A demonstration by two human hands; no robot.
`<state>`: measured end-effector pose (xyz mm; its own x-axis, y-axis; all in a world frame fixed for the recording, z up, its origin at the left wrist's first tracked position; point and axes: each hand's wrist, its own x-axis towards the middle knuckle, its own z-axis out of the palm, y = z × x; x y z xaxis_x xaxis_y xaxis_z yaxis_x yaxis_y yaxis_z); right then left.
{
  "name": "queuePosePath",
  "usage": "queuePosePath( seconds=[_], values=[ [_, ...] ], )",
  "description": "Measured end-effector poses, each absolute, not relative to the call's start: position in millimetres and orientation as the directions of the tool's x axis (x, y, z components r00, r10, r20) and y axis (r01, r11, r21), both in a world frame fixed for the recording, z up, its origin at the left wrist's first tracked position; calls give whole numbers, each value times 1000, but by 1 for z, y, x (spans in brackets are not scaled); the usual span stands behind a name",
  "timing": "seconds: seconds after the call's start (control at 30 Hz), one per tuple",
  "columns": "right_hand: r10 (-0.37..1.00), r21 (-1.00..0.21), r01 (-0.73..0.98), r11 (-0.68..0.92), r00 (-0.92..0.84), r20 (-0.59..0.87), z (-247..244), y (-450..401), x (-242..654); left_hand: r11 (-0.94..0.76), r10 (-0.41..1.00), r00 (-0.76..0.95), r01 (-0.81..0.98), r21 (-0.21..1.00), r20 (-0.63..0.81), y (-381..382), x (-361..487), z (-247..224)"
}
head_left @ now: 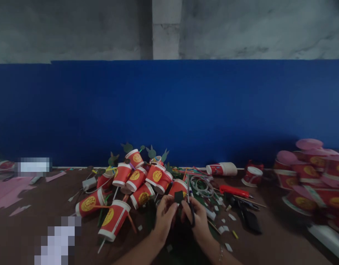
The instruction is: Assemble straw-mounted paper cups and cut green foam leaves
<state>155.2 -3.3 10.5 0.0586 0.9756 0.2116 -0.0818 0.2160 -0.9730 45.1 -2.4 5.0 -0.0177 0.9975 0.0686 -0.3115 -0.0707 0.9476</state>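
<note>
My left hand point(166, 213) pinches a small dark green piece of paper point(178, 197) between thumb and fingers. Close beside it, my right hand point(196, 215) is closed around the dark handles of a pair of scissors point(188, 187), whose blades point up and away from me. The blades stand just right of the paper; whether they touch it I cannot tell. Behind my left hand lies a heap of red paper cups point(135, 179) with yellow emblems and white rims, some with straws and dark green paper cutouts point(151, 151).
To the right are coiled clear tubing point(202, 186), a red tool point(234, 191), a black device point(249, 219) and white scraps point(228, 247). More red cups with pink discs point(309, 144) are piled far right. Pink paper point(9, 189) lies far left. A blue wall panel point(169, 110) stands behind the table.
</note>
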Motion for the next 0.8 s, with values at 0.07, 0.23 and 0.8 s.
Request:
queuePosePath(
  seconds=[0.07,0.23,0.8],
  values=[
    [979,-976,-76,203,19,202,12,-4,154,-80,997,-26,-301,950,76,-1,45,5],
    [964,-976,-93,199,-161,212,13,-7,152,-140,984,-152,-308,941,96,-2,40,9],
    [929,-985,-84,151,-329,170,1,-8,148,-194,977,-130,-222,956,168,-5,38,17]
  ],
)
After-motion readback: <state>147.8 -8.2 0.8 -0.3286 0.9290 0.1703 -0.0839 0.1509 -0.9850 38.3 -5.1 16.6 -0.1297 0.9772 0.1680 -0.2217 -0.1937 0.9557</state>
